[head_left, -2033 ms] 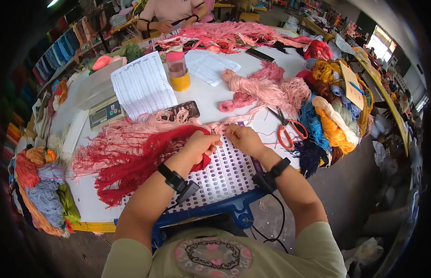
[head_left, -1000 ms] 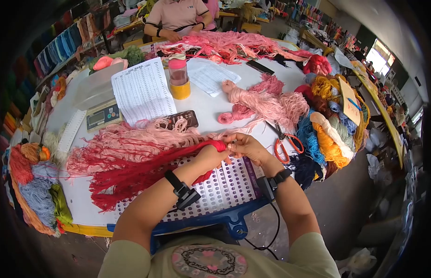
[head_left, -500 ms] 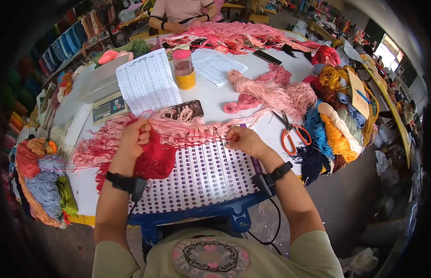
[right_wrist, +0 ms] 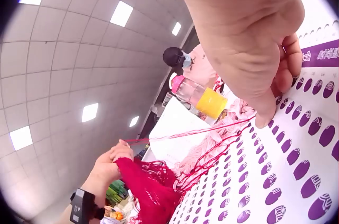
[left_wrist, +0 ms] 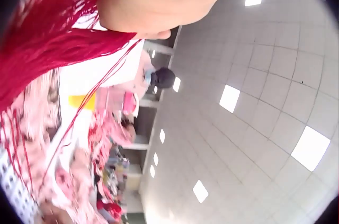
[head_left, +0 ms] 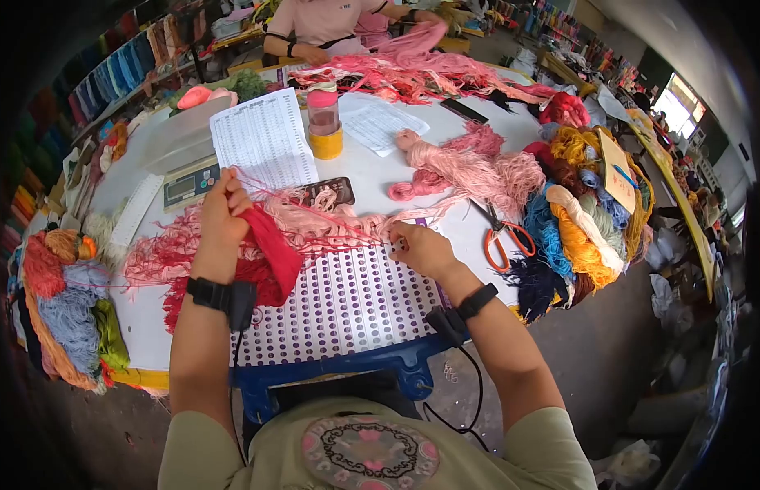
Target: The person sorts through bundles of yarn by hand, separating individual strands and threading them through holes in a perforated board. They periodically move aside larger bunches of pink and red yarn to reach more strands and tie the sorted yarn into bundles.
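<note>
Red strands point(right_wrist: 183, 135), pinched in left hand point(head_left: 225, 211) and right hand point(head_left: 422, 249) near the dotted sheet point(head_left: 339, 306), are best kept evenly taut.

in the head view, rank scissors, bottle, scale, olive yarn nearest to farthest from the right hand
From the right hand:
1. Scissors, to its right
2. Bottle, ahead and left
3. Scale, farther left
4. Olive yarn, table's left edge

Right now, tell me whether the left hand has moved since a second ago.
Yes: the left hand has moved leftward, and now shows nearer the digital scale.
</note>
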Available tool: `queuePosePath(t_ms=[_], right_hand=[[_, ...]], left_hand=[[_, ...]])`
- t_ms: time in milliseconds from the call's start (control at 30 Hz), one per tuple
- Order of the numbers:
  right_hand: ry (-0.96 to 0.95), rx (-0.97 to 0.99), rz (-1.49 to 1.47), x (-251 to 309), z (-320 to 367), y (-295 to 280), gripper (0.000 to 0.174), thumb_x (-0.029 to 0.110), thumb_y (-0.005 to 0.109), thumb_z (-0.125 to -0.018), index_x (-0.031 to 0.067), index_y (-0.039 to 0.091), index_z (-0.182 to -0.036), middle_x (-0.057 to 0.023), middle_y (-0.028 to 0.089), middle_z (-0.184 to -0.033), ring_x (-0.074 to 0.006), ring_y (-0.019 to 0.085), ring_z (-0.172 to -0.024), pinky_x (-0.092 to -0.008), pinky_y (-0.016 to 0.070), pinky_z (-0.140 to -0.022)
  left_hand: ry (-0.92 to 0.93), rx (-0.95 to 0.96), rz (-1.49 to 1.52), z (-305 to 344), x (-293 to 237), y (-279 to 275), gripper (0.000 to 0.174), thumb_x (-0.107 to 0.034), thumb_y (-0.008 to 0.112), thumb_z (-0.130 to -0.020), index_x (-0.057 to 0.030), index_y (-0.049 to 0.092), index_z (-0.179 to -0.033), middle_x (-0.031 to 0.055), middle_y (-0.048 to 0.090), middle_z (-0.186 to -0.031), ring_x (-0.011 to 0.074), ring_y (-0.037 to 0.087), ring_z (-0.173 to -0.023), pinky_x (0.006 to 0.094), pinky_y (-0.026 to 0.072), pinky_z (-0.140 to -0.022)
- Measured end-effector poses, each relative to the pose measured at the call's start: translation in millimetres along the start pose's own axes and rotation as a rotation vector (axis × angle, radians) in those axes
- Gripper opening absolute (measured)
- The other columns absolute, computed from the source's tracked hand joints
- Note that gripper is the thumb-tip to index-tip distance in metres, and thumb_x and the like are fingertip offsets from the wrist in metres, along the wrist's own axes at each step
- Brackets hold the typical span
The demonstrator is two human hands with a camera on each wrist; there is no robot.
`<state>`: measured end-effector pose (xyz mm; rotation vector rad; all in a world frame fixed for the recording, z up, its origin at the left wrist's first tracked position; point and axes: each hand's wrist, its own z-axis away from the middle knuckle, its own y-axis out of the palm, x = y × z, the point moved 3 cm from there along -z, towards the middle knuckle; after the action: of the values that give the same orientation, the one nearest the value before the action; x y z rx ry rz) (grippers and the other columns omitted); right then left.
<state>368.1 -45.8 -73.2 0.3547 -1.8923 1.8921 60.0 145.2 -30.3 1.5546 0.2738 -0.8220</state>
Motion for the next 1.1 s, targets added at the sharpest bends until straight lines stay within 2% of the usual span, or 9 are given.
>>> queuePosePath(t_ms=[167, 267, 300, 333, 400, 500, 867, 1033, 1100], right_hand=[[-0.026, -0.052, -0.055, -0.5, 1.4, 3.3, 0.026, 0.019, 0.071, -0.074, 0.0122, 0.061, -0.097, -0.0065, 0.066, -0.094, -0.026, 0.064, -0.088, -0.0383, 0.0501, -0.074], [0.028, -0.082, -0.128, 11.0, 4.1, 2.3, 0.027, 0.014, 0.071, -0.072, 0.0097, 0.061, -0.096, -0.0094, 0.065, -0.092, -0.0282, 0.064, -0.084, -0.0377, 0.0501, -0.072], [-0.174, -0.25, -0.215, 12.7, -0.6, 7.5, 0.022, 0.008, 0.07, -0.075, 0.0066, 0.063, -0.096, -0.0076, 0.066, -0.09, -0.0216, 0.063, -0.077, -0.0325, 0.0497, -0.068], [-0.182, -0.247, -0.212, 25.4, -1.7, 4.3, 0.022, 0.008, 0.07, -0.075, 0.0066, 0.063, -0.096, -0.0076, 0.066, -0.09, -0.0216, 0.063, -0.077, -0.0325, 0.0497, -0.068], [-0.094, -0.167, -1.001, 62.6, 6.5, -9.5, 0.014, 0.01, 0.069, -0.083, 0.0041, 0.065, -0.095, -0.0011, 0.064, -0.081, -0.0088, 0.056, -0.068, -0.0229, 0.0442, -0.06], [-0.125, -0.07, -1.195, 104.2, 25.7, -34.5, 0.012, 0.013, 0.068, -0.087, 0.0053, 0.066, -0.096, 0.0021, 0.063, -0.079, -0.0018, 0.049, -0.063, -0.0179, 0.039, -0.055], [-0.107, -0.046, -1.173, 94.3, 31.0, -30.1, 0.006, 0.012, 0.063, -0.089, 0.0074, 0.066, -0.09, 0.0014, 0.064, -0.076, -0.0036, 0.053, -0.061, -0.0175, 0.0375, -0.052], [-0.044, -0.009, -1.351, 86.1, 29.2, -17.5, 0.009, 0.018, 0.064, -0.086, 0.011, 0.065, -0.091, 0.0007, 0.066, -0.081, -0.006, 0.061, -0.069, -0.0172, 0.0354, -0.052], [-0.083, -0.002, -1.34, 84.2, 27.0, -15.4, 0.009, 0.016, 0.063, -0.085, 0.0098, 0.065, -0.091, 0.0002, 0.066, -0.082, -0.0067, 0.062, -0.069, -0.0181, 0.0364, -0.05]], left_hand=[[0.103, -0.379, -0.438, 15.9, -2.3, -7.2, 0.015, -0.017, 0.064, -0.088, -0.0066, 0.057, -0.097, -0.0013, 0.054, -0.068, 0.0082, 0.047, -0.053, 0.0197, 0.034, -0.044], [-0.151, 0.141, -0.302, 50.9, 35.9, 39.2, 0.031, -0.028, 0.051, -0.096, -0.0008, 0.057, -0.11, 0.0138, 0.065, -0.104, 0.0138, 0.058, -0.072, 0.0252, 0.0445, -0.062], [-0.248, 0.257, -0.22, 64.3, 46.2, 59.1, 0.041, -0.031, 0.041, -0.1, 0.004, 0.054, -0.116, 0.0153, 0.064, -0.108, 0.0185, 0.061, -0.085, 0.0273, 0.0474, -0.069], [-0.229, 0.296, -0.265, 77.3, 52.6, 79.3, 0.048, -0.034, 0.039, -0.1, 0.0074, 0.048, -0.124, 0.018, 0.059, -0.12, 0.0233, 0.059, -0.106, 0.0324, 0.0475, -0.083], [-0.259, 0.336, -0.134, 93.5, 65.0, 106.4, 0.053, -0.035, 0.037, -0.101, 0.0078, 0.043, -0.131, 0.0192, 0.05, -0.132, 0.0251, 0.051, -0.119, 0.0366, 0.0428, -0.096], [-0.317, 0.433, -0.077, 97.7, 84.0, 113.0, 0.049, -0.033, 0.037, -0.101, 0.0063, 0.047, -0.129, 0.0162, 0.05, -0.132, 0.0237, 0.049, -0.119, 0.0388, 0.036, -0.104], [-0.356, 0.535, -0.05, 104.4, 108.1, 115.7, 0.04, -0.022, 0.043, -0.099, 0.0039, 0.05, -0.129, 0.0092, 0.054, -0.125, 0.0151, 0.053, -0.108, 0.0301, 0.0401, -0.095], [-0.027, 0.5, -0.49, 109.8, 107.1, 112.7, 0.038, -0.018, 0.047, -0.096, 0.0039, 0.051, -0.126, 0.011, 0.055, -0.125, 0.0161, 0.054, -0.108, 0.0281, 0.0405, -0.093], [-0.241, 0.428, -0.248, 106.3, 110.0, 114.0, 0.036, -0.018, 0.045, -0.096, 0.0029, 0.052, -0.125, 0.0124, 0.055, -0.125, 0.0174, 0.053, -0.111, 0.0284, 0.041, -0.092]])
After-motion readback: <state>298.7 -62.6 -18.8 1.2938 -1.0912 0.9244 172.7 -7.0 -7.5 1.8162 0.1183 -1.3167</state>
